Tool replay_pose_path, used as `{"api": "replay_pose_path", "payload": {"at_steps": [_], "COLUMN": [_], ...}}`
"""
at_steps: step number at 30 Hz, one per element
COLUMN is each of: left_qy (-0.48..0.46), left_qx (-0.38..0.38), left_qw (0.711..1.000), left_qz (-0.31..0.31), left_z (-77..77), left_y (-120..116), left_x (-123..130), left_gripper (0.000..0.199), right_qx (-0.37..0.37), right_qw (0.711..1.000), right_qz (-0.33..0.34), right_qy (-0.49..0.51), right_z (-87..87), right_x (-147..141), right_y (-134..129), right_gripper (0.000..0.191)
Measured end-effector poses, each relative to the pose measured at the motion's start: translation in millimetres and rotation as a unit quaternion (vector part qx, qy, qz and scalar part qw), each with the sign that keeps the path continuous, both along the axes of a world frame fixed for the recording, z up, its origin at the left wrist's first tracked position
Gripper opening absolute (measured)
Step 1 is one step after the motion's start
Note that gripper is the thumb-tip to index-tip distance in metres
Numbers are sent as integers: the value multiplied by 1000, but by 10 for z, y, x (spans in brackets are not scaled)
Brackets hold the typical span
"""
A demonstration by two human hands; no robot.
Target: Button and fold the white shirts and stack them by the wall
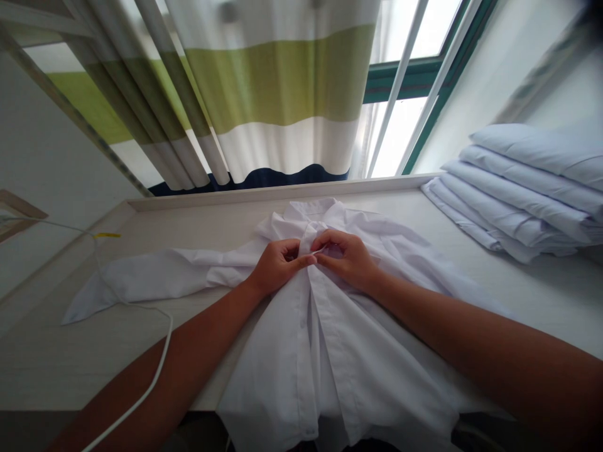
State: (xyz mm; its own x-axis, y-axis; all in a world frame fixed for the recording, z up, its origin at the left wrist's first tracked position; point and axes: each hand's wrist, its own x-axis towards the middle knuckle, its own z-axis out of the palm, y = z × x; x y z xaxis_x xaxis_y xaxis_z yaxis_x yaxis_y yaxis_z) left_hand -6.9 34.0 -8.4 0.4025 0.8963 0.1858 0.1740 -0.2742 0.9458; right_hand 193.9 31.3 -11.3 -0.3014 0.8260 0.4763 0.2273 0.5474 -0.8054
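Note:
A white shirt [377, 364] lies front side up on the pale table, its collar toward the window and its lower hem hanging over the near edge. Its front is closed near the collar and parts below my hands. My left hand [281, 265] pinches the front placket from the left, thumb and fingers closed on the cloth. From the right, my right hand [346, 256] grips the other front edge, its thumb meeting the left thumb. Any button between the fingertips is hidden. One sleeve [155, 276] stretches out to the left.
Several folded white garments [527, 188] are stacked at the right. A white cable [164, 351] crosses the left side and passes over my left forearm. Behind the table's raised back rim [282, 191] hang green and white curtains [282, 81] beside a barred window.

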Motion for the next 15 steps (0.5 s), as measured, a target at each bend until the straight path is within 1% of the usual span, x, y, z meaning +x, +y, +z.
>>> {"api": "replay_pose_path", "payload": {"at_steps": [4,8,12,15], "left_qy": [-12,5,5,7], "left_qx": [-33,-37,-43,-36], "left_qw": [999,999,998,998], "left_qz": [-21,-32,-50,-48], "left_z": [-21,-19,-18,-32], "left_y": [29,42,54,71], "left_x": [-28,-55,-66,-70], "left_gripper": [41,38,35,34], "right_qx": [-6,-14,-26,-29], "right_qw": [1000,999,999,998], "right_qz": [13,29,31,33], "right_qy": [13,16,30,40], "right_z": [-15,-33,-36,-38], "right_x": [16,36,42,42], "right_y": [14,29,37,43], "right_gripper": [20,22,25,23]}}
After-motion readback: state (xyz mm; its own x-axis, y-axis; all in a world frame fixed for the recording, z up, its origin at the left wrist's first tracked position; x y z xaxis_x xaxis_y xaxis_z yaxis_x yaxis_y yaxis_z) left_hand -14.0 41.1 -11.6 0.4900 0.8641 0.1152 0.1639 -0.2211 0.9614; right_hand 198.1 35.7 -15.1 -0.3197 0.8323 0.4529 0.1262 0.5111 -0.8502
